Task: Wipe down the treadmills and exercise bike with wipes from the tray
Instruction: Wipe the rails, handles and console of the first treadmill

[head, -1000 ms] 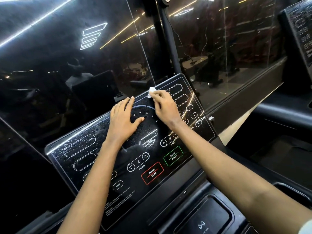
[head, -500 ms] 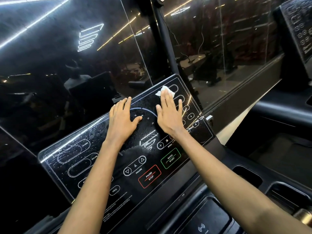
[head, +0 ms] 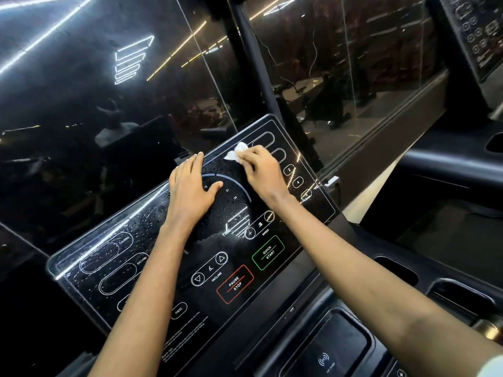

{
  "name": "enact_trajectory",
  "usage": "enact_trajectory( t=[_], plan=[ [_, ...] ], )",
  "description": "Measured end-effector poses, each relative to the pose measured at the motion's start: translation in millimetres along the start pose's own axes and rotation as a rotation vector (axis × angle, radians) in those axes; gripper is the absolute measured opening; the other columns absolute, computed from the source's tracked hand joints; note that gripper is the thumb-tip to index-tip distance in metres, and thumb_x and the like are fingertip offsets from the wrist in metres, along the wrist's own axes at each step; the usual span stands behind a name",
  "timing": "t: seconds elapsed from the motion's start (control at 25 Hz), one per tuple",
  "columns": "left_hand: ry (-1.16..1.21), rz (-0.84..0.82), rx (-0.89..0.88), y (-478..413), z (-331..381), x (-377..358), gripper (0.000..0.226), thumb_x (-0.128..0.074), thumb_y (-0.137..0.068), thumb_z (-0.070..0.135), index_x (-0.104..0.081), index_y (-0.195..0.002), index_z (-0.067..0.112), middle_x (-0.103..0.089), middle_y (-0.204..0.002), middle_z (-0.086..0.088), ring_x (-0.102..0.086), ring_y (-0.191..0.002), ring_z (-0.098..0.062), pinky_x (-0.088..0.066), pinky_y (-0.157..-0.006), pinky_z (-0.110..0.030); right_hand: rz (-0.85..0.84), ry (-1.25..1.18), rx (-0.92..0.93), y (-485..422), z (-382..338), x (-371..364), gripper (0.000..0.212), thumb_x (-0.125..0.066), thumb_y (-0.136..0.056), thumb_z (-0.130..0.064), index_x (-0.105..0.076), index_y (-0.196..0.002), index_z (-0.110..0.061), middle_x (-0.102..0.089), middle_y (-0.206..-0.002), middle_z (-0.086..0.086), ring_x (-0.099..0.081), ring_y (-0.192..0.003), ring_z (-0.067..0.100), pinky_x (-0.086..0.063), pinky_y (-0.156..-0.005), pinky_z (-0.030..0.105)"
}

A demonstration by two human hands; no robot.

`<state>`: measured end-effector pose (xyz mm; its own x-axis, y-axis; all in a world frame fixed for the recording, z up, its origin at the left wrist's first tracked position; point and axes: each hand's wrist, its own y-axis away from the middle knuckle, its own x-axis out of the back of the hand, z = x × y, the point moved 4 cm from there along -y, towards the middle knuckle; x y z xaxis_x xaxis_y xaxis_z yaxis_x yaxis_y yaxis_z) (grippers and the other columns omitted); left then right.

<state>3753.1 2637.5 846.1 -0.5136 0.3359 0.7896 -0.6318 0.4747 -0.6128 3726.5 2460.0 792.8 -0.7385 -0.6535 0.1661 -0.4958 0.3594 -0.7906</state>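
The control panel (head: 114, 268) of the treadmill is a tilted, glossy black plate, and small drops cover it. On the upper middle of the panel the left hand (head: 190, 191) lies flat. Its fingers (head: 190, 165) are straight and close together, the thumb is set apart, and it holds nothing.

Just to the right of this hand, near the upper edge of the panel, is the wipe (head: 235, 153), a small white crumpled piece. The right hand (head: 262, 174) pinches it with curled fingers. Most of the wipe sticks out beyond the fingertips, toward the upper edge, and it seems to touch the panel.

I judge the wipe to be very light, soft and damp. It will fold and bunch easily, and it may tear. So it is better to take it at the bunched middle and then press it flat under the fingers. The wet glossy panel is probably slippery under the wipe.
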Motion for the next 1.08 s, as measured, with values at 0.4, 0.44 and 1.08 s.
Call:
enact_trajectory(
  t=[0.4,0.44,1.08],
  plan=[
    [0.001,-0.024,-0.043,-7.4,8.4,-5.1,0.081,-0.073,-0.090,0.035,-0.032,-0.155,0.009,-0.033,-0.160,-0.010,-0.027,-0.149,-0.024,-0.014,-0.123,-0.039,0.015,-0.034,0.011,-19.3,-1.2,-7.6,0.018,-0.059,-0.099,-0.014,-0.073,-0.108,-0.008,-0.063,-0.100,0.004,-0.057,-0.098,0.020,-0.050,-0.087,0.033],
    [-0.001,-0.023,-0.052,-7.4,10.2,-4.9,0.081,-0.072,-0.091,0.034,-0.031,-0.156,0.009,-0.033,-0.161,-0.010,-0.026,-0.149,-0.024,-0.013,-0.123,-0.038,0.071,-0.039,-0.070,-21.2,11.0,1.0,0.018,-0.059,-0.099,-0.015,-0.073,-0.109,-0.008,-0.062,-0.099,0.003,-0.057,-0.097,0.019,-0.050,-0.087,0.036],
    [-0.127,0.027,-0.039,-22.8,45.6,-27.7,0.078,-0.062,-0.094,0.044,-0.029,-0.154,0.006,-0.036,-0.157,-0.016,-0.029,-0.147,-0.030,-0.018,-0.123,-0.046,0.090,-0.029,-0.364,159.0,84.2,58.9,0.013,-0.061,-0.100,-0.017,-0.070,-0.109,-0.015,-0.057,-0.103,-0.007,-0.060,-0.096,0.014,-0.052,-0.090,0.035]
  ],
)
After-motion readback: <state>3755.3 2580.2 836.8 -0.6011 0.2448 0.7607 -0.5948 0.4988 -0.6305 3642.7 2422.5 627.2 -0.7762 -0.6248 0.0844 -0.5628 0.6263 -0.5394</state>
